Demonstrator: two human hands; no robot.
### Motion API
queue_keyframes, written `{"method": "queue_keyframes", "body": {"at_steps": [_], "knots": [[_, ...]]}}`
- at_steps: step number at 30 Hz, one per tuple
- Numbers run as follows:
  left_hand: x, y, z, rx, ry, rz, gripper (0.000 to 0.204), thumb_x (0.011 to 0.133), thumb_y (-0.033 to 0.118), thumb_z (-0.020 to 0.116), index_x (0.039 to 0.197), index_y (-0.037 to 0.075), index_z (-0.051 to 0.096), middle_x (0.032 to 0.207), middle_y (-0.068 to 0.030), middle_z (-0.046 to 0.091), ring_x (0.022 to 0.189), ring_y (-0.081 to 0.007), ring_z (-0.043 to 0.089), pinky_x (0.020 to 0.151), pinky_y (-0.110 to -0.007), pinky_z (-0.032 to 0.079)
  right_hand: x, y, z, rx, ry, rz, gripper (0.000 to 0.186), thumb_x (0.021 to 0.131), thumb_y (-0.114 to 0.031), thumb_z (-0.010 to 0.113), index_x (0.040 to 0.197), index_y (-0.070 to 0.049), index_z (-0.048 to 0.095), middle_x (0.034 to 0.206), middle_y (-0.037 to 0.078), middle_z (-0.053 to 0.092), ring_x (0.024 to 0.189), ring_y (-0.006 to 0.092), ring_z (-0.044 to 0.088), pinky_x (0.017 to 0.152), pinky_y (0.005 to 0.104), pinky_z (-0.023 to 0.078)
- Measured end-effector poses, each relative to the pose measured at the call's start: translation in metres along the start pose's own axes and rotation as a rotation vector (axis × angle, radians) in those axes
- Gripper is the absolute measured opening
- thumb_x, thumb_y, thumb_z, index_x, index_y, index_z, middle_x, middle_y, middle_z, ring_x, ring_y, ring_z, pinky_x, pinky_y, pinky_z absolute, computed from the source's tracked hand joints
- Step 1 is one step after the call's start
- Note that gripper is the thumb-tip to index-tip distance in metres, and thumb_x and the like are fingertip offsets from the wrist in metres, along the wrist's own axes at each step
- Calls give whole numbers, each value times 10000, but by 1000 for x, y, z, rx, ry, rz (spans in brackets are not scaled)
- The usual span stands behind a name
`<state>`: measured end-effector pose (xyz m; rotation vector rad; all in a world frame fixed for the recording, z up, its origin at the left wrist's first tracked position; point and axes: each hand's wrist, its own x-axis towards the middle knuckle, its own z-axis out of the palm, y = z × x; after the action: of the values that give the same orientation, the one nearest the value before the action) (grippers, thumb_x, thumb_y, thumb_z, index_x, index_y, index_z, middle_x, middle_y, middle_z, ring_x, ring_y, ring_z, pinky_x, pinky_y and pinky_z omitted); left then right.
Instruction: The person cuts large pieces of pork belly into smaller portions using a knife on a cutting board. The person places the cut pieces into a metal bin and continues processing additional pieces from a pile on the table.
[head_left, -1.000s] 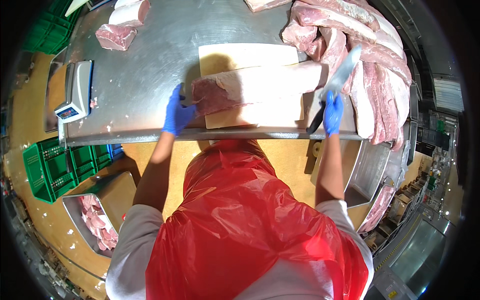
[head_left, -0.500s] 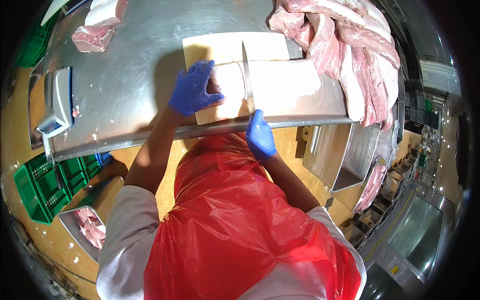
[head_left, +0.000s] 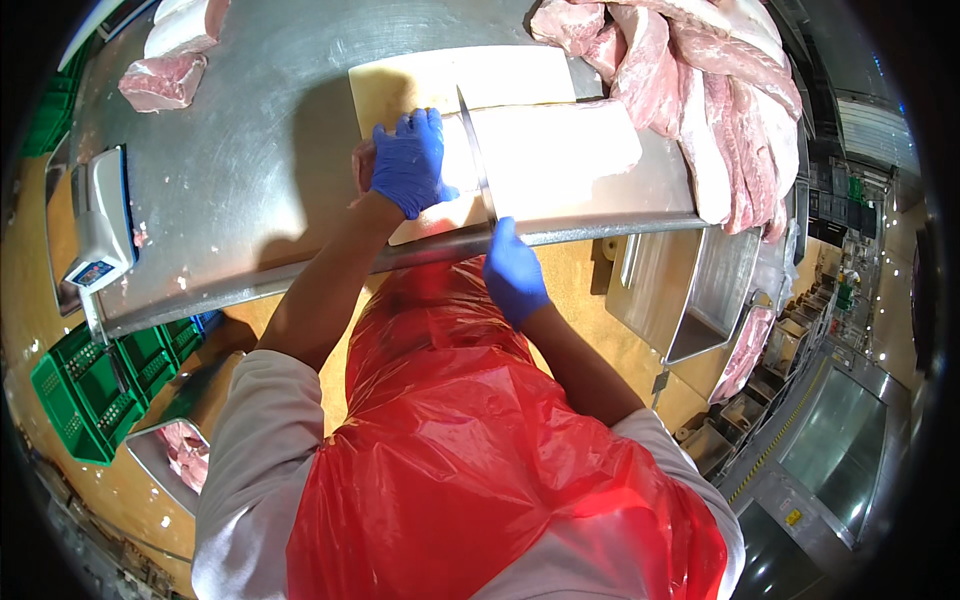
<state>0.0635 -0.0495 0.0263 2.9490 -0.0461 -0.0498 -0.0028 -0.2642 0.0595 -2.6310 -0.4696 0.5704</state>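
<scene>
The gloved left hand [head_left: 412, 160] lies spread over the left part of a pork loin [head_left: 565, 145], palm down, while the right hand [head_left: 513, 268], well apart from it at the near edge, is closed round the handle of a long knife [head_left: 477, 155]. The blade crosses the loin just beside the left thumb; glare on the fat hides whether it has bitten in. To cut well here, I would draw the thumb back from the edge, press evenly, keep the blade square across the loin and use long strokes rather than sawing. The loin lies lengthwise over a pale cutting board [head_left: 460, 75], its right end reaching past the board onto the steel desk [head_left: 270, 90]. Farther out, more loins [head_left: 740, 130] are heaped at right; at left are cut chunks [head_left: 163, 82] and a scale [head_left: 103, 215].
</scene>
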Motion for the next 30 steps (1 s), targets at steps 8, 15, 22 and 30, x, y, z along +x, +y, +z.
{"method": "queue_keyframes", "body": {"at_steps": [8,15,22,30], "knots": [[4,15,-9,122,-174,-134,1019,585,511,870,1380,36,444,1149,-98,586,1060,-261,610,880,-522,469,22,-5,-1,53,-52,16,189,977,-108,438,1103,31,419,887,345,638,826,521,649,735,585,524],[-5,17,2,200,37,-149,873,613,456,871,1318,75,525,1094,-89,614,1008,-252,629,876,-508,489,88,-10,12,69,-74,79,237,994,-149,440,1144,34,449,951,344,653,902,528,644,757,590,511],[40,-75,-70,-551,17,-429,544,749,441,822,1086,56,637,1003,-186,714,943,-313,707,810,-461,565,-52,84,-23,-49,-272,54,176,988,-107,422,1129,-7,451,819,288,661,779,481,664,665,567,524],[108,-203,-133,184,299,-457,465,823,427,736,1058,38,633,1061,-236,694,1009,-430,664,866,-506,539,-71,131,-76,-385,106,-129,106,974,-103,518,991,-31,442,623,137,581,531,336,632,478,436,507]]}}
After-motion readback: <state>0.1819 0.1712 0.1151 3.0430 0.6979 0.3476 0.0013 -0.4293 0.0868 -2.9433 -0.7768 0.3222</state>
